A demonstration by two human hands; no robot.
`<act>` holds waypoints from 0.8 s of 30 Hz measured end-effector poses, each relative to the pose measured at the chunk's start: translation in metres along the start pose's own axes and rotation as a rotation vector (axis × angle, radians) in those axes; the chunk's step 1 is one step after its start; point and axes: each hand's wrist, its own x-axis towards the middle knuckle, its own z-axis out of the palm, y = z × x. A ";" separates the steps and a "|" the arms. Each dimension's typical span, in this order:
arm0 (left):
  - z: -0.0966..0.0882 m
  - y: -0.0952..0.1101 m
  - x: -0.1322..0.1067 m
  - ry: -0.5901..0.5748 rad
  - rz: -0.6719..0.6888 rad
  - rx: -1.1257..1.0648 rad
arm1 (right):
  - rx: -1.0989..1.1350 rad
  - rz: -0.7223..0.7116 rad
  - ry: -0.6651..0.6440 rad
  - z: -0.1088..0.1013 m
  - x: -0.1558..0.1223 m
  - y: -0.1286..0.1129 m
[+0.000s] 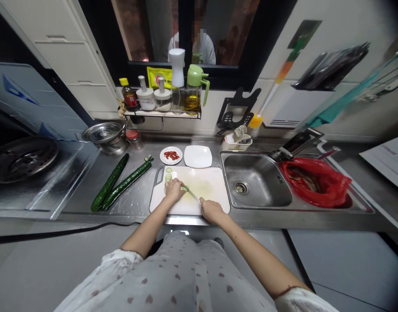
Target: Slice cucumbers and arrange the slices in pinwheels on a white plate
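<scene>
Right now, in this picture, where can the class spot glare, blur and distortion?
Head view, left: bright glints on the pot lid and counter; head view, right: the teal item smears, while the board looks clearer; head view, upper left: the cabinet leans, likely wide-lens distortion.

A red bag (319, 190) is slumping along the right side of the sink (260, 180). A caddy (237, 146) is standing just behind the sink's far left corner, and a brush (255, 121) is hanging behind the sink. Well left of the sink, a rack (166, 114) is holding bottles (193, 93), and a jar (134, 141) and a pot (108, 133) are standing.
</scene>
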 end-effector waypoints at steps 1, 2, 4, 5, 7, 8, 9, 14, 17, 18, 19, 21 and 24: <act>0.000 0.000 0.000 -0.001 -0.002 -0.001 | 0.002 0.002 -0.003 0.000 0.000 0.000; 0.000 0.000 0.000 -0.002 -0.005 -0.001 | 0.005 0.002 -0.008 -0.001 0.000 0.000; 0.000 0.000 -0.001 -0.002 -0.009 -0.004 | 0.007 -0.003 -0.018 -0.002 -0.001 0.001; -0.001 0.000 -0.001 0.000 -0.010 -0.005 | 0.006 -0.005 -0.020 -0.002 -0.001 0.001; -0.001 0.000 -0.002 0.005 -0.011 -0.010 | 0.001 -0.009 -0.019 -0.003 -0.001 0.001; -0.002 0.001 -0.002 0.006 -0.012 -0.013 | 0.000 -0.008 -0.018 -0.004 -0.001 0.001; -0.002 0.001 -0.002 0.005 -0.014 -0.015 | 0.000 -0.005 -0.016 -0.004 -0.001 0.001; -0.003 0.001 -0.002 -0.008 -0.015 -0.017 | -0.003 0.001 -0.019 -0.003 0.001 0.000; -0.004 0.002 -0.002 -0.014 -0.021 -0.016 | -0.022 -0.015 -0.026 -0.005 0.002 0.002; -0.004 0.002 -0.002 -0.017 -0.022 -0.017 | -0.033 -0.020 -0.027 -0.007 0.003 0.003; -0.004 0.002 -0.002 -0.017 -0.021 -0.019 | -0.046 -0.023 -0.029 -0.008 0.003 0.004; -0.004 0.002 -0.002 -0.012 -0.020 -0.021 | -0.068 -0.028 -0.031 -0.012 0.004 0.006; -0.004 0.002 -0.003 -0.003 -0.022 -0.023 | -0.087 -0.046 -0.035 -0.017 0.005 0.008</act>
